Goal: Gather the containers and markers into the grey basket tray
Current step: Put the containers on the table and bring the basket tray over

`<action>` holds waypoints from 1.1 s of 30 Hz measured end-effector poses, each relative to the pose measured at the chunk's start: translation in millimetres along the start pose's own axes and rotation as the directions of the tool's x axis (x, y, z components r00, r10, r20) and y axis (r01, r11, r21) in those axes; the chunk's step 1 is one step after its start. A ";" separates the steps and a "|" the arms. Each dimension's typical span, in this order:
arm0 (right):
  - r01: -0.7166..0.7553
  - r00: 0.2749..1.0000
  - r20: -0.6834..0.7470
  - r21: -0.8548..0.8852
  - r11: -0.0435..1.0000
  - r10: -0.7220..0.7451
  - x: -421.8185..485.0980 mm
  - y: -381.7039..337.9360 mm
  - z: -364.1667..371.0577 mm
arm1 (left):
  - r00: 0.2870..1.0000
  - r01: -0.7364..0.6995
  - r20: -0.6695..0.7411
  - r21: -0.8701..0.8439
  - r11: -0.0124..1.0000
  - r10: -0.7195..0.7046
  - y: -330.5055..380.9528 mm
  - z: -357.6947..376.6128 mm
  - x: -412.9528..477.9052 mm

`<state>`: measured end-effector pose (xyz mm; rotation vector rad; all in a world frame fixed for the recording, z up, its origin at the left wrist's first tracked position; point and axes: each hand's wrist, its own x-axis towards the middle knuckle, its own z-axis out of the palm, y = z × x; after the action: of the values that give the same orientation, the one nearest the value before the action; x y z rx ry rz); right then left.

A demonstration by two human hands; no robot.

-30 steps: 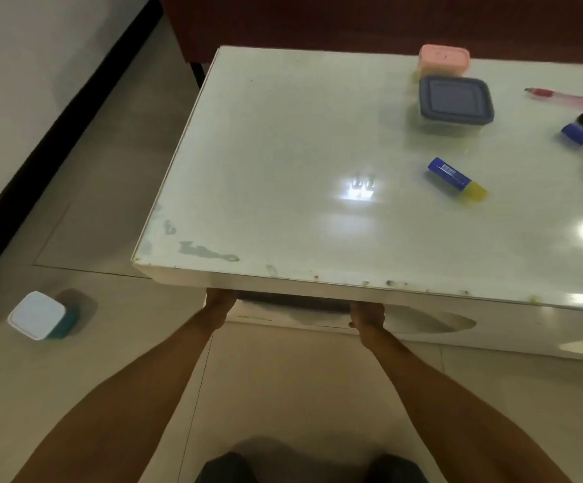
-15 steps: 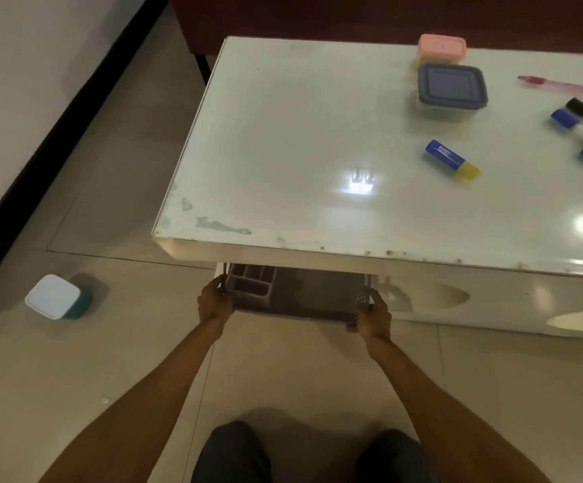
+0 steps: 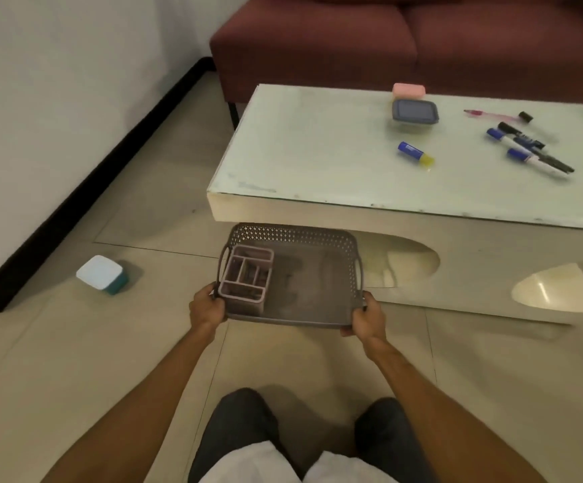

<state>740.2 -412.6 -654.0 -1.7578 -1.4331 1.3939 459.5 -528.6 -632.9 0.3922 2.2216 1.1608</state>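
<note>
I hold the grey basket tray (image 3: 312, 291) above the floor in front of the white table (image 3: 321, 176). My left hand (image 3: 207, 308) grips its near left corner and my right hand (image 3: 365, 317) its near right corner. A pink divided organiser (image 3: 246, 278) sits in the tray's left part. On the table lie a grey-lidded container (image 3: 415, 111), a pink container (image 3: 408, 90) behind it, a blue and yellow glue stick (image 3: 416, 154), several markers (image 3: 527, 149) and a pink pen (image 3: 488, 115). A white-lidded teal container (image 3: 102, 274) rests on the floor to the left.
A dark red sofa (image 3: 387, 40) stands behind the table. A white wall with a black skirting (image 3: 84, 179) runs along the left. My knees (image 3: 304, 437) are at the bottom of the view on a tiled floor.
My hands have drawn the grey basket tray out from under the table and towards me. The view has pulled back and lifted, showing the sofa.
</note>
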 end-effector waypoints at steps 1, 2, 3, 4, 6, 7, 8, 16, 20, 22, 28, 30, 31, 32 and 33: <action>0.010 1.000 0.006 0.005 1.000 -0.010 -13.8 0.5 -1.6 | 1.000 -0.003 -0.005 -0.007 1.000 0.003 -3.2 -10.3 -13.0; 0.020 1.000 0.010 0.009 1.000 -0.020 -27.7 1.4 -3.4 | 1.000 -0.002 -0.010 -0.013 1.000 0.002 -6.4 -20.5 -25.8; 0.030 0.999 0.015 0.012 0.999 -0.030 -41.2 2.1 -5.7 | 1.000 0.001 -0.013 -0.018 1.000 -0.001 -9.2 -30.0 -38.3; 0.041 0.999 0.020 0.010 0.999 -0.041 -54.2 2.5 -7.9 | 1.000 0.004 -0.015 -0.018 1.000 -0.005 -11.7 -39.0 -50.0; 0.058 0.998 0.033 0.012 0.998 -0.058 -76.3 3.9 -12.4 | 1.000 0.005 -0.009 -0.009 1.000 -0.005 -15.6 -54.6 -69.9; 0.065 0.997 0.039 0.013 0.998 -0.066 -86.9 4.0 -15.5 | 1.000 -0.003 -0.005 -0.003 1.000 0.003 -16.8 -62.4 -80.1; 0.074 0.996 0.046 0.013 0.997 -0.075 -96.4 3.9 -18.5 | 1.000 -0.014 -0.001 0.003 1.000 0.014 -17.7 -69.9 -89.8; 0.174 0.984 0.035 0.050 0.983 -0.176 -137.7 -24.1 -51.8 | 0.989 -0.142 0.050 -0.005 0.990 0.142 10.7 -114.4 -137.2; 0.226 0.974 0.000 0.079 0.971 -0.227 -139.0 -55.4 -70.5 | 0.971 -0.227 0.075 -0.027 0.974 0.228 42.4 -124.3 -143.2; 0.243 0.970 -0.022 0.099 0.965 -0.242 -135.1 -73.0 -78.6 | 0.960 -0.263 0.083 -0.047 0.964 0.266 63.0 -126.8 -142.8; 0.275 0.960 -0.088 0.152 0.949 -0.264 -110.7 -127.8 -103.3 | 0.945 -0.296 0.111 -0.119 0.948 0.309 135.7 -119.5 -120.5; 0.272 0.961 -0.102 0.170 0.947 -0.257 -95.8 -145.0 -110.5 | 0.943 -0.298 0.115 -0.120 0.947 0.312 158.5 -109.9 -109.4; 0.270 0.961 -0.103 0.173 0.947 -0.256 -85.8 -154.2 -113.5 | 0.944 -0.296 0.115 -0.120 0.948 0.309 170.1 -103.9 -102.4; 0.269 0.962 -0.103 0.171 0.948 -0.254 -75.5 -163.0 -115.9 | 0.946 -0.289 0.113 -0.122 0.950 0.302 180.9 -97.8 -94.9; 0.265 0.963 -0.102 0.165 0.950 -0.251 -64.5 -171.0 -117.7 | 0.949 -0.280 0.113 -0.124 0.952 0.294 191.0 -91.3 -86.6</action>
<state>777.0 -386.5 -441.3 -1.4401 -1.3929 1.2566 467.2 -521.3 -404.5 0.7465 2.0250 1.3553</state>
